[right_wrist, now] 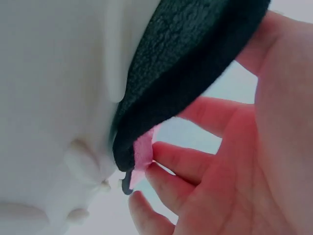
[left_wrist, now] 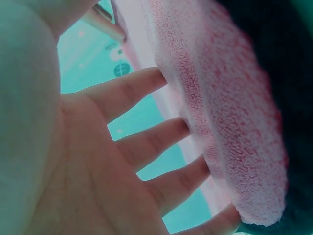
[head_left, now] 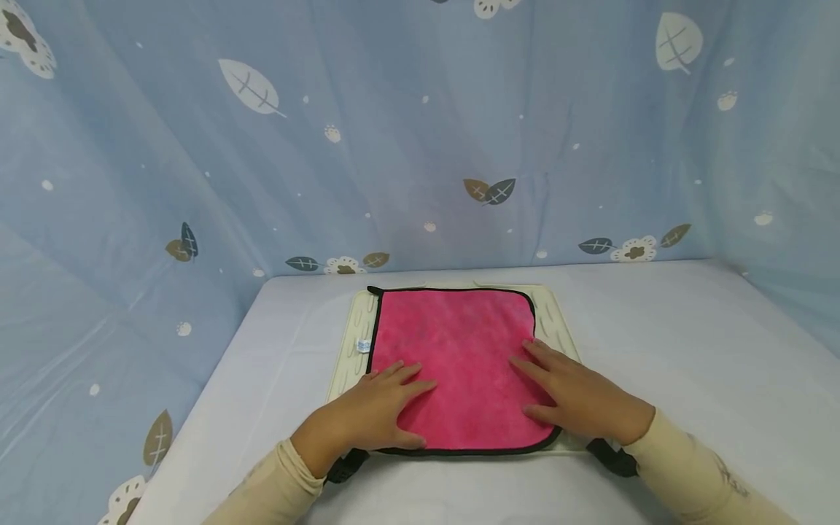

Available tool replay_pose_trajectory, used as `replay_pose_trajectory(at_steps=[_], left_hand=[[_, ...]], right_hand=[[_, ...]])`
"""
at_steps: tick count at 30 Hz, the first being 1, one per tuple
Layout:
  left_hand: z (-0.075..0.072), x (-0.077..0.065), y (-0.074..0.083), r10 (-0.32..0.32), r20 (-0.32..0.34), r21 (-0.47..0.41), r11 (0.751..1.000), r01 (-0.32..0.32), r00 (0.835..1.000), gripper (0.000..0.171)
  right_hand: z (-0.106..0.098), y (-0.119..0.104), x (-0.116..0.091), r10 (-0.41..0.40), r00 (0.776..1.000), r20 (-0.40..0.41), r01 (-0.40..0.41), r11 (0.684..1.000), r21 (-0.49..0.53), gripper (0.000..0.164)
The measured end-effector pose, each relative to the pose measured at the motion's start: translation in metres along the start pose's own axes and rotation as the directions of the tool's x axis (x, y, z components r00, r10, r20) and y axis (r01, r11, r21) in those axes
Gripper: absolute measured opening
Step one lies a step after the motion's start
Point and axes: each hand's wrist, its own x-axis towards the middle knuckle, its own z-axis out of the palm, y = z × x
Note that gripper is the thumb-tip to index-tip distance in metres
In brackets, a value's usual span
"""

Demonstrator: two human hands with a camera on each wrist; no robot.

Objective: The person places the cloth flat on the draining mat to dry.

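Note:
A pink cloth (head_left: 459,350) with black edging lies spread flat over a cream board (head_left: 558,321) with a raised pattern. On the cloth's left side rests my left hand (head_left: 374,408), its fingers spread. My right hand (head_left: 577,390) lies on the right side, fingers spread too. In the left wrist view, the fingertips of the left hand (left_wrist: 122,137) touch the fuzzy pink cloth (left_wrist: 234,127). The right wrist view shows the right hand (right_wrist: 230,161) beside the black edging (right_wrist: 195,68), with fingertips at the pink part (right_wrist: 143,152).
A white-covered table (head_left: 663,335) lies under the board. Blue fabric (head_left: 407,131) with leaf and flower prints hangs behind and at the sides. A small white tag (head_left: 364,345) sticks out from the cloth's left edge. Black straps (head_left: 610,458) are at the wrists.

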Motion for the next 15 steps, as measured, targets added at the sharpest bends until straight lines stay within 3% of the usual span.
replay_pose_trajectory(at_steps=[15], left_hand=[[0.0026,-0.0004,-0.0022,-0.009,0.001,-0.002,1.000,0.009,1.000,0.077]], right_hand=[[-0.0008,-0.0036,0.0033,0.058,0.993,0.104,-0.067,0.993,0.092,0.067]])
